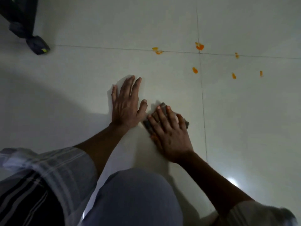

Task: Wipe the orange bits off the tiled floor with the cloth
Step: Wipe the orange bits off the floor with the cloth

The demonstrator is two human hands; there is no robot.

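Observation:
Several orange bits lie scattered on the pale tiled floor [91, 70] at the upper right: one pair [157, 50] on the grout line, a larger piece [199, 46] at the tile corner, another [195, 70] below it, and smaller ones [233, 76] further right. My left hand [126, 103] rests flat on the floor, fingers spread, holding nothing. My right hand [169, 132] presses down flat on a small dark grey cloth [162, 106], which shows only at its edges around my fingers. The cloth lies well short of the orange bits.
A dark furniture leg with a black foot [38, 44] stands at the upper left. My knee in grey cloth [135, 198] fills the lower middle. Grout lines [203, 111] cross at the tile corner by the bits.

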